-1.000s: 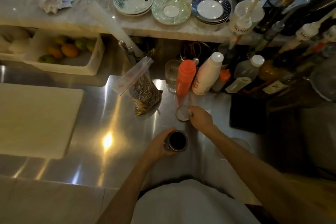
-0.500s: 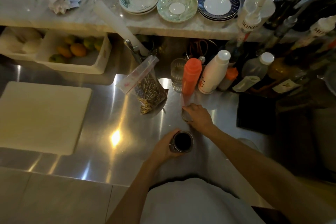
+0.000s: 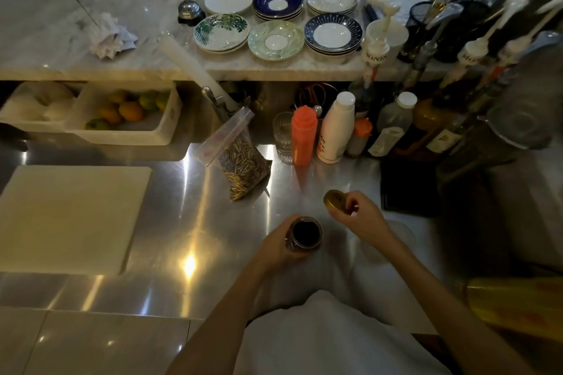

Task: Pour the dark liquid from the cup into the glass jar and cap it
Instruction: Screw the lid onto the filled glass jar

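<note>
Right hand (image 3: 358,212) gripping round gold lid (image 3: 334,199), left hand (image 3: 278,242) around glass jar (image 3: 304,234)

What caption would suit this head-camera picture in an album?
Left hand steadies the open jar of dark liquid while the right hand holds the gold lid beside it.

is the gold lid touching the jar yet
Apart. The head view shows the gold lid held in the right hand, with bare steel counter between it and the glass jar.
</note>
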